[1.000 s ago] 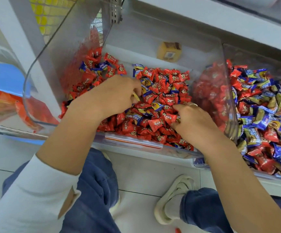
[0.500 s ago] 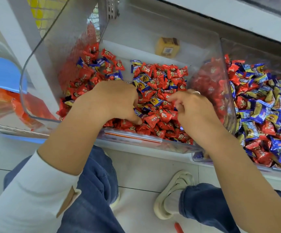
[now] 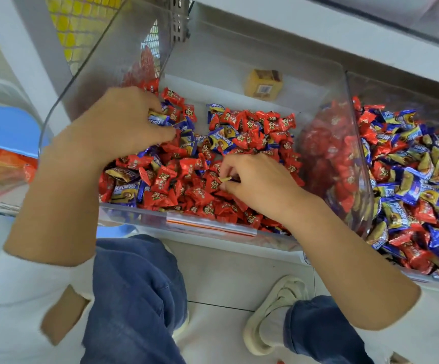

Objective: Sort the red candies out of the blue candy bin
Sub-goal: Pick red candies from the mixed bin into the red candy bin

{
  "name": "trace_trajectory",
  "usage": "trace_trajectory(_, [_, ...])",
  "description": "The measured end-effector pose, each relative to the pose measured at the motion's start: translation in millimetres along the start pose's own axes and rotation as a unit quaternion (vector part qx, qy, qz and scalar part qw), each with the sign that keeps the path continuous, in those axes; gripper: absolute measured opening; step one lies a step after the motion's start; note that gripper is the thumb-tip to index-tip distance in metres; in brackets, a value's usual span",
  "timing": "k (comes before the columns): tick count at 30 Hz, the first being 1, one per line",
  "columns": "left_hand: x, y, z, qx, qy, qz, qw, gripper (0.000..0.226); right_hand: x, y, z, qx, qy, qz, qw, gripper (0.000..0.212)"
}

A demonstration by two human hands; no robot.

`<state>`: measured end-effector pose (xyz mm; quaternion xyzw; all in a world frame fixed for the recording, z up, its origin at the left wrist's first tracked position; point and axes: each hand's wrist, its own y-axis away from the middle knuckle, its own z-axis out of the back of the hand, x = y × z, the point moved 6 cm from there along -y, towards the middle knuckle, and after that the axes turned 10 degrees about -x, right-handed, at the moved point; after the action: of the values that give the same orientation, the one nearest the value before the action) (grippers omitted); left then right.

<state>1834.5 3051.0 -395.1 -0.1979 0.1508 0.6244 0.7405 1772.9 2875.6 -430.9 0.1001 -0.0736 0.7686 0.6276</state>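
Shifted: left hand (image 3: 123, 127) up-bin, gripping blue candies (image 3: 160, 119); right hand (image 3: 255, 185) pinching one wrapper. Light, crinkly, slippery; pinch twisted ends.

Bright, even light; soft motion blur, wide-angle bending at edges.

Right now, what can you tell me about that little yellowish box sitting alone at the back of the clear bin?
The small box looks like tan card with a darker brown top edge and a white label, perhaps a barcode, on its front. It stands slightly tilted on the bare floor at the back of the clear bin, apart from the candies. Neither hand touches it. Its print is too blurred to read.
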Motion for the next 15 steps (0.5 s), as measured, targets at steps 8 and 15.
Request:
trace_trajectory(8, [-1.1, -5.1, -7.5, 0.019, 0.012, 0.025, 0.999, 0.035, -3.1, -32.0, 32.9, -0.112, -0.012, -0.055, 0.992, 0.035])
trace_trajectory(15, [-19.4, -30.1, -28.3, 0.063, -0.067, -0.047, 0.995, 0.021, -12.9, -66.2, 17.8, -0.062, -0.001, -0.057, 0.996, 0.030])
